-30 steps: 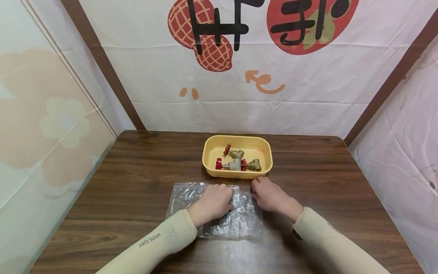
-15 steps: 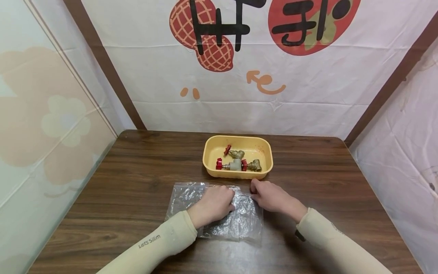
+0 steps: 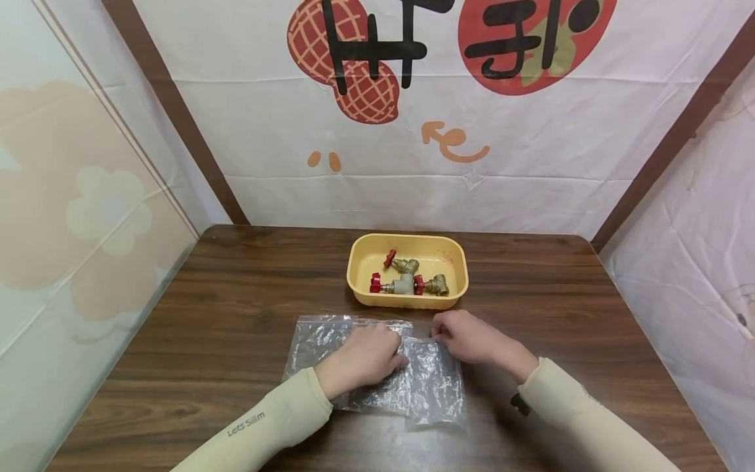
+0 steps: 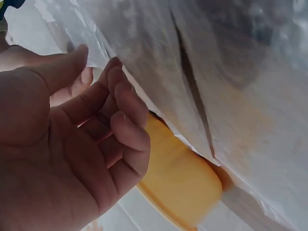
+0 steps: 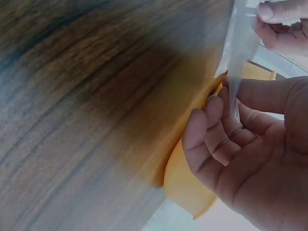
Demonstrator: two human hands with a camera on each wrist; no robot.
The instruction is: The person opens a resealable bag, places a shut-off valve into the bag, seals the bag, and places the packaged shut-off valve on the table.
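Clear zip-lock plastic bags lie overlapping on the wooden table. My left hand rests over them with bent fingers; in the left wrist view its fingertips are at a bag's edge and its thumb stands apart from them. My right hand pinches the top edge of the rightmost bag at its right corner. The right wrist view shows this bag's film between thumb and fingers. Just beyond the hands stands a yellow plastic tub with three red-handled valves: two brass ones and a grey-bodied one.
The dark wood-grain table ends at a white printed cloth behind the tub. More cloth walls stand at the left and right. Bare tabletop shows on either side of the bags.
The rightmost bag has slid right and slightly toward the person, so more of the bags beneath shows. My right hand has shifted slightly toward the person with it; my left hand has barely moved.
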